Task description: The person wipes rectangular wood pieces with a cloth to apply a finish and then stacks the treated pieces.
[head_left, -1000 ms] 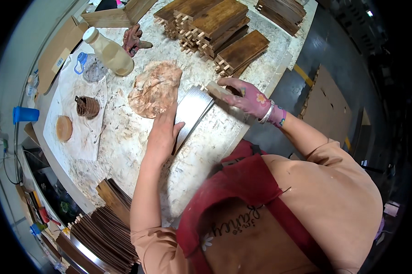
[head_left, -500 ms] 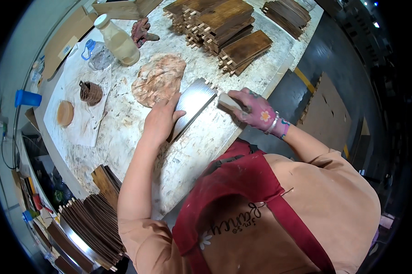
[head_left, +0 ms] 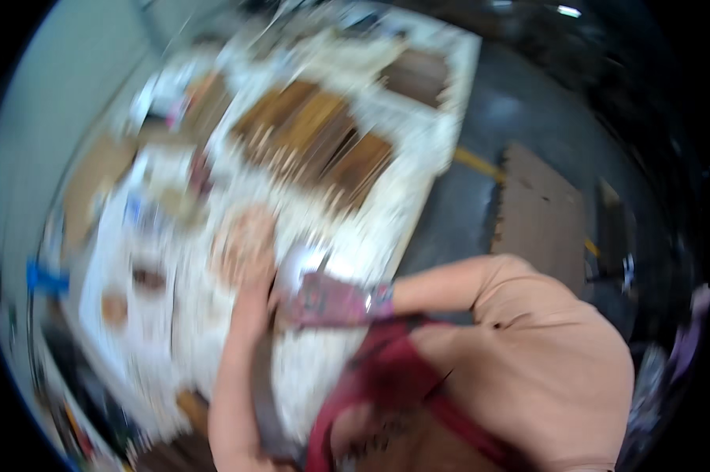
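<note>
Here, heavy motion blur throughout. Left hand (head_left: pixel 249 271) laid on a pale metal sheet (head_left: pixel 304 263) near the workbench (head_left: pixel 418 157) front edge; right hand (head_left: pixel 323 300), in a pinkish glove, resting across the same sheet. Finger state of either hand: cannot tell. Beyond the sheet, brown wooden pieces (head_left: pixel 316 141) stacked mid-bench. At far left, a small blue container (head_left: pixel 44 277). On the floor to the right, flat cardboard (head_left: pixel 540 208) beside a yellow line (head_left: pixel 477 164). No package or label legible.
</note>
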A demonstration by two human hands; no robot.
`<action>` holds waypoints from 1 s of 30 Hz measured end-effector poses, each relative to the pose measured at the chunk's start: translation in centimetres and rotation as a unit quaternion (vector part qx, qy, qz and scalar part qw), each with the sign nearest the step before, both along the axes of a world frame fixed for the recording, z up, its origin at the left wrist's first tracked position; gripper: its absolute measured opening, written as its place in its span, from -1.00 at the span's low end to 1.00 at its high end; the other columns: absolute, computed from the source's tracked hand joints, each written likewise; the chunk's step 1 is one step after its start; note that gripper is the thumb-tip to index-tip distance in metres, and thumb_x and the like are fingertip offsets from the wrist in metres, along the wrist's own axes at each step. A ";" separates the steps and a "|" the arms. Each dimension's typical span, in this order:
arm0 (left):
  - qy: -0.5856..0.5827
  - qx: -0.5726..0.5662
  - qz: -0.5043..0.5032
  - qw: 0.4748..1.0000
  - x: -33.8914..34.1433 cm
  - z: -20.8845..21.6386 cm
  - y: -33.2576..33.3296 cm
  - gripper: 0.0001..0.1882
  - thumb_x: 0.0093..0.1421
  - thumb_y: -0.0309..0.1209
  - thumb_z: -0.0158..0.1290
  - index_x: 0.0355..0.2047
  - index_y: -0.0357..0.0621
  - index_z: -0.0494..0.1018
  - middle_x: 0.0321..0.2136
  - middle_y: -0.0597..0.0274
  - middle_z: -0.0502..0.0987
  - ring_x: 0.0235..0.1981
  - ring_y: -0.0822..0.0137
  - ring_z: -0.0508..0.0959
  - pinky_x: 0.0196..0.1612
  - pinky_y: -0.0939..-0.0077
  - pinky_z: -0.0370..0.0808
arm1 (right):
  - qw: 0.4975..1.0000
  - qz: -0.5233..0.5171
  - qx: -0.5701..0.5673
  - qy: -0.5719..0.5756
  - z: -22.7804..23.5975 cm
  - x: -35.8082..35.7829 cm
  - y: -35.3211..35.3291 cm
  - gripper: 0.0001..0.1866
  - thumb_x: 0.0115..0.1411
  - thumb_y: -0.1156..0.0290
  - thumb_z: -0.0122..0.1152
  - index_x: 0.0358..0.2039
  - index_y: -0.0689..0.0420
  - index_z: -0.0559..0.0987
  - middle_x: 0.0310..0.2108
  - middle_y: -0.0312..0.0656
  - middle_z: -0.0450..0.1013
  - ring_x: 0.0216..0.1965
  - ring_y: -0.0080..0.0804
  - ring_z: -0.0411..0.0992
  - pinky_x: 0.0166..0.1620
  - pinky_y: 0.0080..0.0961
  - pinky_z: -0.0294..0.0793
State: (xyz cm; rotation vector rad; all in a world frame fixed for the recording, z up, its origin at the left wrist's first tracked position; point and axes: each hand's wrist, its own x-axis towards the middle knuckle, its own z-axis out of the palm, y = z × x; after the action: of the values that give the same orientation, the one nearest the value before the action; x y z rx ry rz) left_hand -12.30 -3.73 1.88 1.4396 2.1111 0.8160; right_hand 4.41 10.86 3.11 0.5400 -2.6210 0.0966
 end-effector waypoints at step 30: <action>0.133 -0.018 0.145 0.980 3.8 5.5 0.1 -0.61 0.31 -0.49 -0.07 0.14 -0.29 0.38 0.09 -0.09 0.43 0.09 0.06 0.42 0.16 0.28 0.35 | 0.402 0.003 -0.880 -0.251 0.8 7.9 9.1 -0.75 0.22 0.25 0.25 -0.21 0.16 0.58 -0.46 -0.39 0.37 -0.47 -0.62 0.30 -0.38 -0.61 0.32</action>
State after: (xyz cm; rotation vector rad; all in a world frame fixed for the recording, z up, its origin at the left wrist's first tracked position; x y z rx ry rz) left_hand -8.54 -3.59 7.36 1.2997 2.5676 0.7155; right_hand 12.26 19.99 3.92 -0.3983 -1.2655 2.7901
